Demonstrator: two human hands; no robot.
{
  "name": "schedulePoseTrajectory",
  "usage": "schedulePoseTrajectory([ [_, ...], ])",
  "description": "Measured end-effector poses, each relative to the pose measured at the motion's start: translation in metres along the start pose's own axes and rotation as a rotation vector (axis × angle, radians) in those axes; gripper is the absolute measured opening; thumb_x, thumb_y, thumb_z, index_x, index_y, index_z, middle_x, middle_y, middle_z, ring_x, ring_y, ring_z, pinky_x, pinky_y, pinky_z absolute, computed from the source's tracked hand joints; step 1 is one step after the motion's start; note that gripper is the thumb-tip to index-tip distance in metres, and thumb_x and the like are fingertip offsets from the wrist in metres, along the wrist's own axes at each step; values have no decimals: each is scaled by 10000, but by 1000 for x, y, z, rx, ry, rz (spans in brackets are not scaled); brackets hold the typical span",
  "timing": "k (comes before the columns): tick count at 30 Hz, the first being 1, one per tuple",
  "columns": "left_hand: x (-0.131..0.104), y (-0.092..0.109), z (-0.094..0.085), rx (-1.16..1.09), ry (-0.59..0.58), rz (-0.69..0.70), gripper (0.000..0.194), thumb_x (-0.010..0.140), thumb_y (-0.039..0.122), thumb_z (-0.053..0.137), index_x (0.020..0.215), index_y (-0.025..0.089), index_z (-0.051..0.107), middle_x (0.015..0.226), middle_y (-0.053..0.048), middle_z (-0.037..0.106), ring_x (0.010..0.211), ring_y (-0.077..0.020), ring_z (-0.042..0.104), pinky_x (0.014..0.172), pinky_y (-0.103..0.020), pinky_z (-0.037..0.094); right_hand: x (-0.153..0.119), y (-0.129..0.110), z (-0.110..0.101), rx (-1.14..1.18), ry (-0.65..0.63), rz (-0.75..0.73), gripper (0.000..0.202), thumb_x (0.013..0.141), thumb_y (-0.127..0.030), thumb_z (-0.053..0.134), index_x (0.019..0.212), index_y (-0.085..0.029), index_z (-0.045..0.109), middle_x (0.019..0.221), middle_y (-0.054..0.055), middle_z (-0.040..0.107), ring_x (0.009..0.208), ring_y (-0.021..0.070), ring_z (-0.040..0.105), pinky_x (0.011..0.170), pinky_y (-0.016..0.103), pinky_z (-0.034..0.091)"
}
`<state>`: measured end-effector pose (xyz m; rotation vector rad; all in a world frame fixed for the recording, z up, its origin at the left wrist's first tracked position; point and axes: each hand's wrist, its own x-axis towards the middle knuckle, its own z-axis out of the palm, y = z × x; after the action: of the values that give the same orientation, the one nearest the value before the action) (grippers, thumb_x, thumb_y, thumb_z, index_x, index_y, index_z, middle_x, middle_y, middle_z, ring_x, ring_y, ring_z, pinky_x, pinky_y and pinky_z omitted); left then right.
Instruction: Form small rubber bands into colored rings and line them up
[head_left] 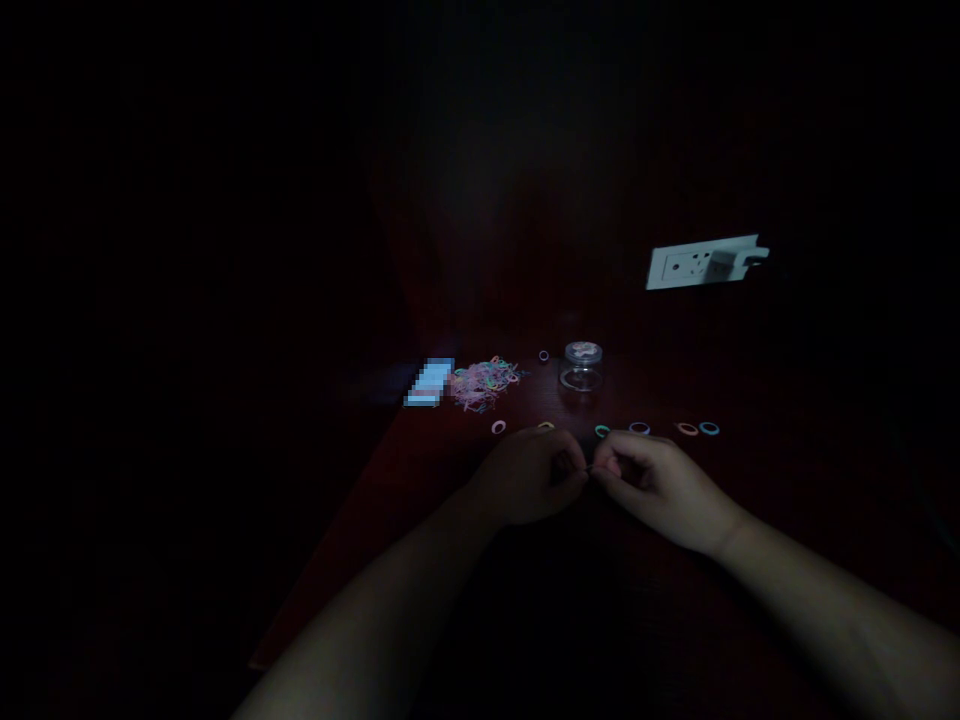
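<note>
Over the dark red table (360, 520), my left hand (529, 475) and my right hand (660, 490) meet with their fingertips pinched almost together. Something tiny shows between the pinches, too small and dim to name. Just beyond my hands lies a row of small rings: a pink ring (499, 427), a yellow ring (546, 426) partly behind my left hand, a green ring (602, 431) by my right fingers, a purple ring (639, 428), an orange ring (688, 429) and a blue ring (709, 428).
A pile of colourful thin bands (484, 385) lies beside a lit, blurred screen (430, 382). Farther back are a small dark ring (544, 356) and a clear lidded jar (583, 368). A white socket panel (701, 263) with a plug is on the wall.
</note>
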<state>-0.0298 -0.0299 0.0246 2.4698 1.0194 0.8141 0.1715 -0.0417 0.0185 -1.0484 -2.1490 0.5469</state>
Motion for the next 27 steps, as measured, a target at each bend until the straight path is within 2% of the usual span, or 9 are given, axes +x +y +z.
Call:
schedulePoseTrajectory([
  [21,1,3,-5,-9,-89,-63,73,822,242,586,841,182,624,796,-10,663,737,-139,594,688,-264,451,-1,-3,0,20,-26,28,150,879,-240,501,737,-203,528,660,-21,503,601,127,466,549,249,395],
  [27,0,0,-2,2,-53,-39,59,816,234,594,833,183,618,798,-6,662,729,-133,592,681,-261,448,0,-3,-1,1,-16,21,137,871,-224,501,740,-202,534,660,-20,509,602,129,474,555,252,399],
])
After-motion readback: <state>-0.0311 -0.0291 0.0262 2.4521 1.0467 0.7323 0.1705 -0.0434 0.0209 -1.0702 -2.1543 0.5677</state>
